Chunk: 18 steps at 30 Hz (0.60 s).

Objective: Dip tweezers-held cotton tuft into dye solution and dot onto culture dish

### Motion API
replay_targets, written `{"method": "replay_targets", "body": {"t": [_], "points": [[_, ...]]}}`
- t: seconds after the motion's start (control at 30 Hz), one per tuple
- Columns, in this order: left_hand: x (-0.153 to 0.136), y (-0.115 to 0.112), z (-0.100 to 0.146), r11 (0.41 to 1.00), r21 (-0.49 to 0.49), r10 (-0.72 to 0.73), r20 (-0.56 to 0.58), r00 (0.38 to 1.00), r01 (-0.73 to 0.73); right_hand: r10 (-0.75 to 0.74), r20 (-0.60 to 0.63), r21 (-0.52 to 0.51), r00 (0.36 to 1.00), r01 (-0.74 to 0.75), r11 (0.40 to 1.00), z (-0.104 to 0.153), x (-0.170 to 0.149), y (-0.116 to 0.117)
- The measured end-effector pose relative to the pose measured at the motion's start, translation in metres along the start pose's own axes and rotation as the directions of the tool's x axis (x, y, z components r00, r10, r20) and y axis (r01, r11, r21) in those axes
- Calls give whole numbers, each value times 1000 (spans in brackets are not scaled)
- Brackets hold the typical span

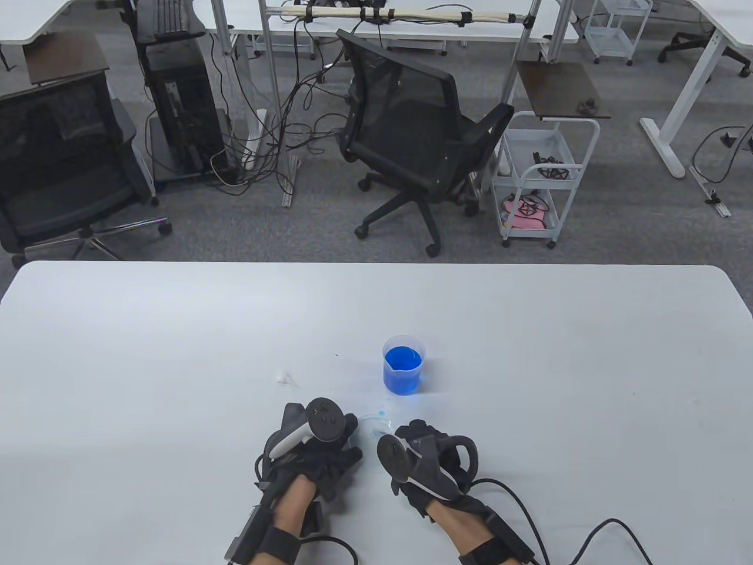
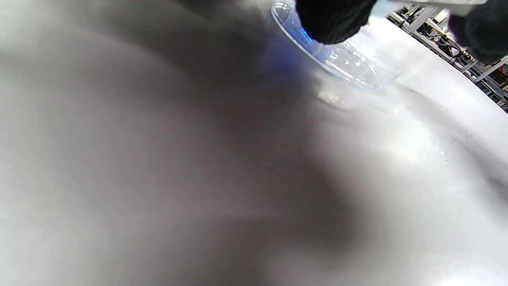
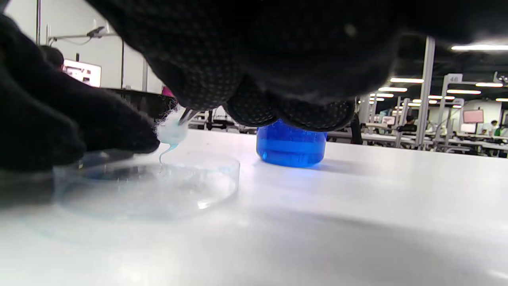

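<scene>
Both hands are sitting low near the front edge of the white table, w/ the clear culture dish lying between them. The right hand is curling its fingers round the tweezers; only the metal tip is showing under the glove in the right wrist view. The tip is pinching a cotton tuft, tinted pale blue, hanging just above the dish w/ 1 thin strand trailing down toward the dish floor; can't tell if the strand is touching.

The left hand is resting at the dish's left rim, its fingertips lying on or against the edge, so it is steadying the dish; how tightly it is gripping can't be told. In the left wrist view, the table and dish are mostly blurring out.

The beaker of blue dye solution is standing upright just beyond the dish, apart from both hands. A small white scrap is lying on the table left of the beaker. Past the table, a black office chair and a white wire cart are standing on the grey floor.
</scene>
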<state>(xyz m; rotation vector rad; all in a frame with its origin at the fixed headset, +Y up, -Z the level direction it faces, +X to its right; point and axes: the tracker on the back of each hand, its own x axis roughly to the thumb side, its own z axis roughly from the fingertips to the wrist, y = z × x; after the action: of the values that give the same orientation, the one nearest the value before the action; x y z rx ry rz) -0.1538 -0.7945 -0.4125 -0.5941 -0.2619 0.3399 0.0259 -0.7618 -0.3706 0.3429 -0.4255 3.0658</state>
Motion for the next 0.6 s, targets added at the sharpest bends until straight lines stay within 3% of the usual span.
{"method": "replay_targets", "body": {"t": [0.23,0.6], "points": [[0,0,0,1000,0,0,0,1000,0,40,17,37,999,-41,998,-1,4,13],[0,-1,0,1000,1,-1,2,1000,1,-25,-55,-40,998,22,999,-5,-12,-7]]}}
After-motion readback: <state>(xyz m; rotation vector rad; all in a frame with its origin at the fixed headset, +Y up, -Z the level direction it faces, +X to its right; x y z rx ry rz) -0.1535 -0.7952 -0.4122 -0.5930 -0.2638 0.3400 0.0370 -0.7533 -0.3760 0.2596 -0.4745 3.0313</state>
